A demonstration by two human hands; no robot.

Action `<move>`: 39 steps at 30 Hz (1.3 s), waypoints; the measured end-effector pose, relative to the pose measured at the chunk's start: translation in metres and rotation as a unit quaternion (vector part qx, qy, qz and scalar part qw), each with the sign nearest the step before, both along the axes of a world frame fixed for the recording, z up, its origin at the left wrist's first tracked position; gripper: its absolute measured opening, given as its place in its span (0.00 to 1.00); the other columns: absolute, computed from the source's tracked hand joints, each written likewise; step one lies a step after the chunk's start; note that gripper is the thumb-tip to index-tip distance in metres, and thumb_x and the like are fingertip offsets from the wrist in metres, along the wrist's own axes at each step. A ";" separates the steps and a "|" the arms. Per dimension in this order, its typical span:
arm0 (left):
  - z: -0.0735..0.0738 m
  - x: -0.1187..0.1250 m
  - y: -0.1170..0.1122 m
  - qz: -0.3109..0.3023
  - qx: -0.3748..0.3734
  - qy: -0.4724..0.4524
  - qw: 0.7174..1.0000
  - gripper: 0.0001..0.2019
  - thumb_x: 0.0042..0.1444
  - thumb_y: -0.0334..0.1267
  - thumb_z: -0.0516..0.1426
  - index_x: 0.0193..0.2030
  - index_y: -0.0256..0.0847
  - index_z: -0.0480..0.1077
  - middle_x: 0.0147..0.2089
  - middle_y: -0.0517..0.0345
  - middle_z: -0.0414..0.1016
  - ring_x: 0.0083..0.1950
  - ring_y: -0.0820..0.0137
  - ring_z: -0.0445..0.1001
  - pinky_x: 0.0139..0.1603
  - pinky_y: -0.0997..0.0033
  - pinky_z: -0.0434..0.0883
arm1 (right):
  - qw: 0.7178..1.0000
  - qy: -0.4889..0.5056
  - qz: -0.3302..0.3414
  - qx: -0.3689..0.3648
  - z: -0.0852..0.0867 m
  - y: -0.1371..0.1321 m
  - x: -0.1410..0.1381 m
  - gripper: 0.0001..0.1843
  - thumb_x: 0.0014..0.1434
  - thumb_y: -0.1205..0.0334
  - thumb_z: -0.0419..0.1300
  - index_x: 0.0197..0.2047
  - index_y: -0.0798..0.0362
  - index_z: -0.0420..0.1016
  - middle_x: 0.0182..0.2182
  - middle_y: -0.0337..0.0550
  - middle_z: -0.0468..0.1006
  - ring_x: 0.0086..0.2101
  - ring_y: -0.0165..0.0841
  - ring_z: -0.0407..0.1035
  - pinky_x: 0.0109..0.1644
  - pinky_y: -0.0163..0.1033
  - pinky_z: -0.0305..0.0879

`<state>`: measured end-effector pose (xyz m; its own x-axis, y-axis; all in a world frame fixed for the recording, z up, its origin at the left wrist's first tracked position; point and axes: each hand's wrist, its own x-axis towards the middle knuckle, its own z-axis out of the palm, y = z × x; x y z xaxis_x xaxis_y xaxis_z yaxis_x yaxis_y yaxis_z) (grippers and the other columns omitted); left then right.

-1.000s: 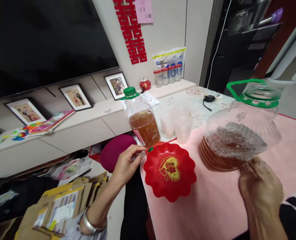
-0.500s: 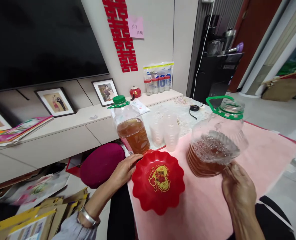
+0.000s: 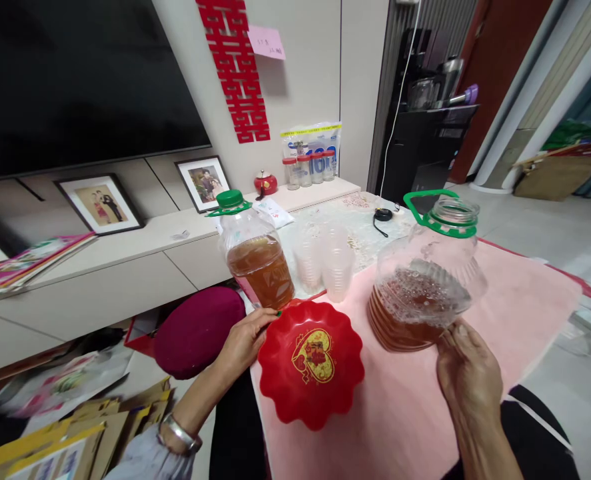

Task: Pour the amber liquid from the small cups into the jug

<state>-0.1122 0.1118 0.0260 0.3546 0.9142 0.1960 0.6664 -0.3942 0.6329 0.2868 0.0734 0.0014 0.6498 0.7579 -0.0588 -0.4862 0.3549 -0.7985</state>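
My left hand (image 3: 243, 341) rests at the near-left rim of a scalloped red plastic dish (image 3: 311, 362) with a gold heart; its fingers curl on the rim beside the base of a capped bottle (image 3: 256, 262) of brown liquid. My right hand (image 3: 468, 377) presses against the lower near side of a large open clear jug (image 3: 426, 277) with a green collar and handle, tilted and part full of foamy brown liquid. Both stand on a pink cloth (image 3: 505, 313).
Stacked clear plastic cups (image 3: 325, 265) stand behind the dish. A black cord (image 3: 382, 217) lies farther back on the table. A low white cabinet (image 3: 140, 267) carries framed photos, small jars (image 3: 308, 169) and magazines. A maroon cushion (image 3: 198, 329) and cardboard boxes (image 3: 65, 440) lie on the floor at left.
The view swung right and pulled back a little. My left hand slid closer to the dish rim. The right hand stays on the jug.
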 end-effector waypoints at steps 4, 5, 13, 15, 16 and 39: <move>-0.010 -0.002 0.000 0.016 0.030 -0.011 0.999 0.16 0.69 0.46 0.53 0.48 0.37 0.75 0.53 0.50 0.78 0.53 0.68 0.78 0.56 0.58 0.78 | 1.000 0.001 -0.003 0.000 0.001 0.000 0.000 0.23 0.40 0.55 0.80 0.40 0.53 0.84 0.38 0.39 0.85 0.41 0.30 0.77 0.49 0.34 0.75; -0.010 -0.002 0.000 0.021 0.036 -0.011 0.999 0.15 0.69 0.46 0.54 0.47 0.36 0.75 0.52 0.50 0.78 0.52 0.69 0.78 0.55 0.59 0.78 | 1.000 0.000 -0.003 -0.001 0.002 0.000 0.000 0.23 0.40 0.55 0.80 0.40 0.53 0.84 0.37 0.39 0.85 0.41 0.30 0.77 0.49 0.34 0.75; -0.009 0.002 -0.007 0.042 0.070 0.002 0.997 0.11 0.69 0.40 0.55 0.46 0.36 0.75 0.48 0.53 0.78 0.49 0.70 0.77 0.51 0.63 0.79 | 1.000 -0.003 0.000 -0.006 0.008 -0.002 -0.003 0.22 0.41 0.56 0.80 0.40 0.55 0.84 0.36 0.40 0.84 0.41 0.32 0.77 0.50 0.36 0.74; -0.012 0.003 -0.009 0.043 0.079 0.006 0.996 0.11 0.69 0.40 0.54 0.46 0.36 0.75 0.47 0.53 0.77 0.48 0.71 0.77 0.50 0.64 0.78 | 1.000 -0.003 -0.004 -0.007 0.009 -0.002 -0.003 0.22 0.41 0.57 0.80 0.39 0.55 0.84 0.36 0.39 0.84 0.40 0.31 0.77 0.50 0.35 0.74; -0.013 0.003 -0.010 0.045 0.084 0.009 0.995 0.11 0.69 0.40 0.54 0.45 0.36 0.75 0.47 0.53 0.76 0.49 0.71 0.76 0.50 0.64 0.78 | 1.000 -0.003 -0.005 -0.007 0.009 -0.002 -0.004 0.21 0.41 0.57 0.79 0.38 0.55 0.84 0.35 0.39 0.84 0.40 0.30 0.77 0.50 0.34 0.73; 0.038 0.021 -0.069 0.284 0.064 -0.236 0.927 0.16 0.58 0.55 0.61 0.38 0.42 0.75 0.57 0.52 0.78 0.58 0.68 0.79 0.57 0.70 0.77 | 0.963 -0.121 -0.241 -0.005 0.037 -0.033 -0.020 0.22 0.48 0.58 0.77 0.46 0.55 0.82 0.39 0.44 0.84 0.41 0.37 0.79 0.63 0.54 0.71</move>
